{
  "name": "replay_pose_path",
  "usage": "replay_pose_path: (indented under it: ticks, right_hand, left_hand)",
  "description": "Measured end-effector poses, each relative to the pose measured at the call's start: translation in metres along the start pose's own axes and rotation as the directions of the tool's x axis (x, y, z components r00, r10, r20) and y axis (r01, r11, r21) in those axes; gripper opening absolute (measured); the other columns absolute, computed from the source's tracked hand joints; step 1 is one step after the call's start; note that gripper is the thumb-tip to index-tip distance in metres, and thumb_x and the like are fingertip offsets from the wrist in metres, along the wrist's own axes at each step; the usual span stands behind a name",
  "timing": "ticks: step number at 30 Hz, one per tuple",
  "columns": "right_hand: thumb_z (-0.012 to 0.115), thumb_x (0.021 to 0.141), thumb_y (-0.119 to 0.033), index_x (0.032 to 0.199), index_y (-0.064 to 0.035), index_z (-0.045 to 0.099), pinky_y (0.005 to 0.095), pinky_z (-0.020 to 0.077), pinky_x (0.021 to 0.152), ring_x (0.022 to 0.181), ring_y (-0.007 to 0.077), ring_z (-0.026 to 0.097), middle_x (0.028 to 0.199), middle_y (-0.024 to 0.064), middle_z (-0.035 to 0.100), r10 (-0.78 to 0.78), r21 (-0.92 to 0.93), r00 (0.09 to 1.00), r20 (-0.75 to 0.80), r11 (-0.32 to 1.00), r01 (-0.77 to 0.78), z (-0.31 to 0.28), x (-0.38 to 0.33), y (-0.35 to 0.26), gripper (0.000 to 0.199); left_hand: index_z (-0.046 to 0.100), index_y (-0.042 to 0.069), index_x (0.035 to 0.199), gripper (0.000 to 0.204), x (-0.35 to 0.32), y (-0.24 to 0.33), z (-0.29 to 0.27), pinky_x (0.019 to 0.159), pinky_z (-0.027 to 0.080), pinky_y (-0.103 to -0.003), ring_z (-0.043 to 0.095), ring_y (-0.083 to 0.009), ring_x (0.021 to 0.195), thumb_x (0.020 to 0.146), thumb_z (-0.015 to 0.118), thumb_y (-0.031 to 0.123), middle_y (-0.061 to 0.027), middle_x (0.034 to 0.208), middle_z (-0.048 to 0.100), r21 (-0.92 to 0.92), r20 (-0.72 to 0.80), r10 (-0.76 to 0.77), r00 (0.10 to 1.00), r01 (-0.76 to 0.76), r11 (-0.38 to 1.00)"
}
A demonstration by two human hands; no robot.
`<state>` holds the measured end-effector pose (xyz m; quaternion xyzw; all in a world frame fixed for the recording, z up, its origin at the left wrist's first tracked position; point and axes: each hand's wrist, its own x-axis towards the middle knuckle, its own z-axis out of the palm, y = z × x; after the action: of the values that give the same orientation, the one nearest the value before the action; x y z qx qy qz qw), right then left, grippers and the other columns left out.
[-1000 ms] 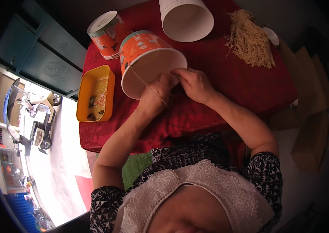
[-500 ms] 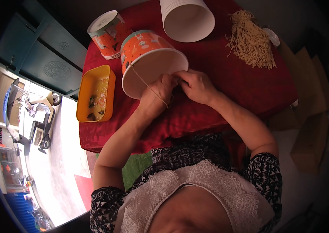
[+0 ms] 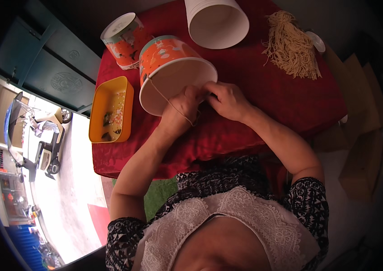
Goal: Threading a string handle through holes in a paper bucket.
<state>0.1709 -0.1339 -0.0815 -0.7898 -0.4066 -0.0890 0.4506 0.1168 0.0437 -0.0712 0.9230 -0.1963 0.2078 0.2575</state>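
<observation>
An orange paper bucket (image 3: pixel 164 54) with a white inside lies tilted on the red cloth, its mouth toward me. A thin tan cord (image 3: pixel 159 91) comes from the left of its rim and runs across my left hand (image 3: pixel 183 107). That hand is closed at the rim's near right side, its fingertips pinched together. My right hand (image 3: pixel 227 100) meets it there, thumb and forefinger pressed close at the rim. Whatever lies between the fingertips is hidden; the cord loops down by the left wrist.
A yellow tray (image 3: pixel 130 106) with small bits inside stands at the left. Behind it is another orange bucket (image 3: pixel 126 43). White stacked buckets (image 3: pixel 218 27) lie at the back, and a bundle of tan cords (image 3: pixel 291 49) rests at the right on the red tablecloth (image 3: pixel 263 67).
The bucket has shifted very slightly to the left. Both hands stay together at its rim, with only small finger movements.
</observation>
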Motion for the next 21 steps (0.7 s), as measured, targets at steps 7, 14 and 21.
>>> replay_pose_path:
  ticks: [7,14,21]
  right_hand:
    - [0.061,0.082,-0.001,0.093,-0.0022,0.060,0.0382,0.0520,0.068,0.082,0.0330,0.067,0.085,0.0159,0.066,0.065,0.019,0.998,0.018,0.998,-0.066,-0.004,0.001,-0.010,0.011]
    - [0.063,0.082,-0.002,0.089,-0.0025,0.059,0.0369,0.0504,0.064,0.077,0.0325,0.065,0.081,0.0156,0.064,-0.006,0.075,1.000,0.023,0.997,0.004,-0.009,-0.001,-0.010,0.008]
    - [0.065,0.081,-0.003,0.084,-0.0029,0.058,0.0360,0.0517,0.055,0.068,0.0313,0.064,0.075,0.0133,0.061,-0.144,-0.135,0.988,0.048,0.979,0.150,-0.006,-0.005,-0.016,0.007]
  left_hand:
    - [0.056,0.001,0.095,0.014,0.003,-0.004,-0.006,0.069,0.052,-0.040,0.065,-0.0364,0.079,0.083,0.062,0.004,-0.0199,0.086,0.064,-0.177,0.019,-0.082,0.996,0.084,0.981]
    - [0.061,-0.002,0.087,0.008,0.007,-0.003,-0.016,0.069,0.051,-0.037,0.065,-0.0335,0.078,0.081,0.062,0.003,-0.0191,0.081,0.064,-0.328,0.094,-0.186,0.978,0.207,0.922]
    - [0.060,-0.003,0.084,0.011,0.007,-0.005,-0.013,0.067,0.050,-0.040,0.065,-0.0335,0.076,0.081,0.060,0.007,-0.0205,0.077,0.064,-0.290,0.075,-0.293,0.953,0.302,0.908]
